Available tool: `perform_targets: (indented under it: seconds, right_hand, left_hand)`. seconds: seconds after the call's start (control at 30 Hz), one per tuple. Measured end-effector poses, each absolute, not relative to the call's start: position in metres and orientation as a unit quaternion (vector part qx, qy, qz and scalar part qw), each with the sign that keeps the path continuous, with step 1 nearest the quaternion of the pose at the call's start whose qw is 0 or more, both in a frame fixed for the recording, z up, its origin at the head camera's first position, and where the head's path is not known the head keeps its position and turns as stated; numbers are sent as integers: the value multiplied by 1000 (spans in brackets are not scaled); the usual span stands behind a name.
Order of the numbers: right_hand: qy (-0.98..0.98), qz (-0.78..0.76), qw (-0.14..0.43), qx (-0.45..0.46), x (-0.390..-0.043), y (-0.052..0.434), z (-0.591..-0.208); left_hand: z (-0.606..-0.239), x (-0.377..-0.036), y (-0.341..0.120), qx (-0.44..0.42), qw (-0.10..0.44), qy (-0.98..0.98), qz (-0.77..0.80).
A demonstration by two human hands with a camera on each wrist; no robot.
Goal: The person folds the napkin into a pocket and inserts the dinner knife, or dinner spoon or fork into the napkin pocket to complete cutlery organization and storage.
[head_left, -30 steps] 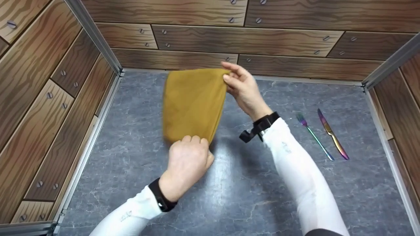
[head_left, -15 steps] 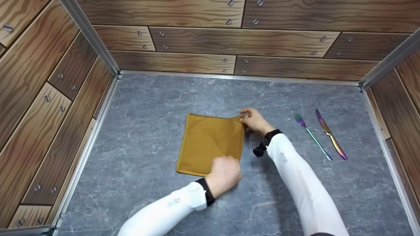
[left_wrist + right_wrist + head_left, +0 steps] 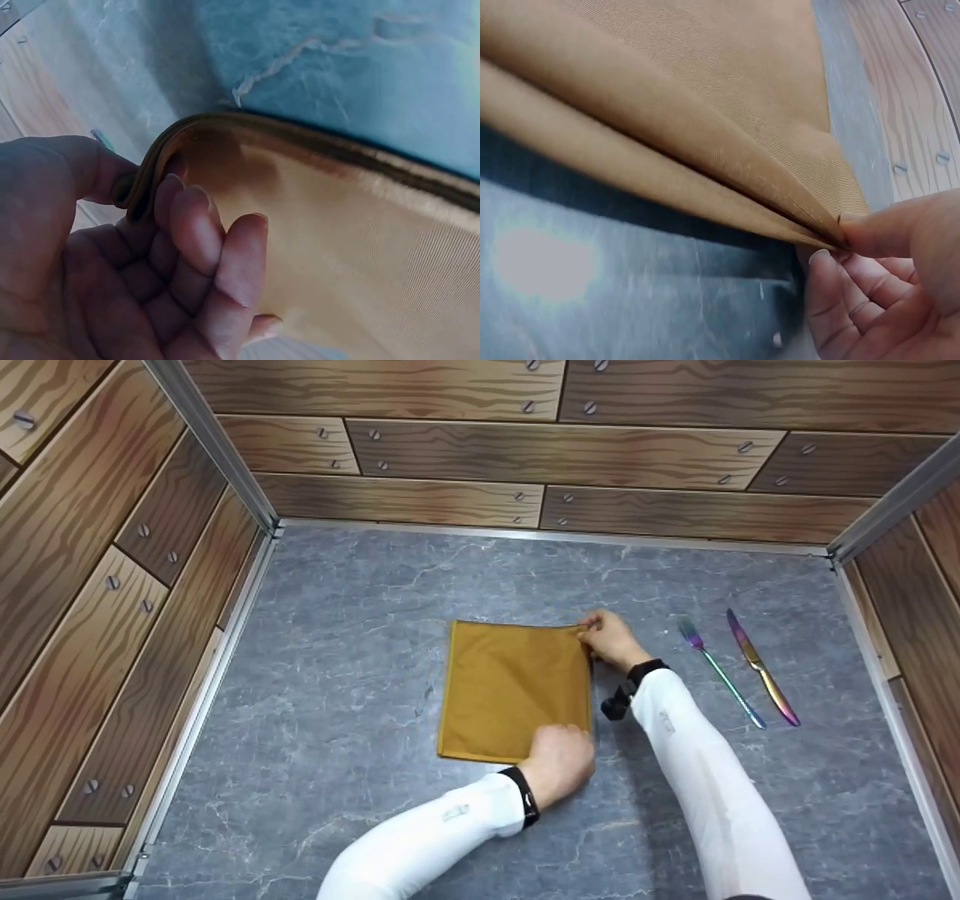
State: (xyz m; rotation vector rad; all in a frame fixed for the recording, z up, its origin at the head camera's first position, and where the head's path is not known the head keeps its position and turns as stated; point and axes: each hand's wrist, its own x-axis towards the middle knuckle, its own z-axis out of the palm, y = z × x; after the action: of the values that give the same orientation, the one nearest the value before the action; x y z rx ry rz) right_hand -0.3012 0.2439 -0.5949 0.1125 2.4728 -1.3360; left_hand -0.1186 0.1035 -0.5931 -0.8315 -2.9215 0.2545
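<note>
A mustard-yellow cloth napkin (image 3: 510, 682), folded into a square, lies on the grey marbled surface. At its near right corner my left hand (image 3: 559, 761) grips the layered edge; the left wrist view shows the napkin's edge (image 3: 337, 142) bent up between thumb and curled fingers (image 3: 240, 255). The far right corner is pinched by my right hand (image 3: 611, 639). In the right wrist view, thumb and fingertips (image 3: 855, 234) squeeze the folded layers (image 3: 705, 172) together, and that side is lifted slightly, with shadow under it.
To the right of the right hand lie an iridescent fork (image 3: 720, 671) and a matching knife (image 3: 761, 667), side by side. Wood-patterned walls (image 3: 450, 450) with metal edging enclose the grey surface (image 3: 337, 660) at the back, left and right.
The napkin came down from the air onto the surface and then slid to the right. Both hands kept hold of its right-hand corners and moved along with it. Fork and knife stayed put.
</note>
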Motion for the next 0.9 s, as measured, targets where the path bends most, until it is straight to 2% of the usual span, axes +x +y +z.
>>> perform_targets:
  seconds: [0.4, 0.9]
  right_hand:
    - [884, -452, 112, 39, -300, 266, -600]
    - [898, -434, 57, 34, -299, 271, -608]
  left_hand:
    - [-598, -123, 129, -277, 42, -956, 91]
    - [-600, -129, 135, -283, 19, -955, 84]
